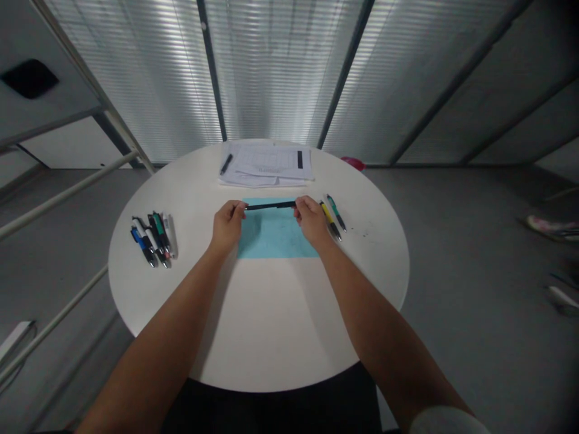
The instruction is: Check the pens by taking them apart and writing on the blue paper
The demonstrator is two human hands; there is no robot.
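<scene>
A black pen (266,206) stretches level between my two hands, above the far part of a light blue sheet (275,241). My left hand (227,226) pinches its left end. At its right end, the fingers of my right hand (311,220) are closed on it. Just right of my right hand lie a yellow and black pen (332,224) and a green and black pen (337,212), partly side by side. Whether the held pen's parts are joined or apart I cannot make out.
On the left of the round white table (271,325) lies a pile of several pens (154,238). Printed papers (266,164) with a dark pen (226,164) on them are at the far edge. Metal rails (67,196) stand left of the table.
</scene>
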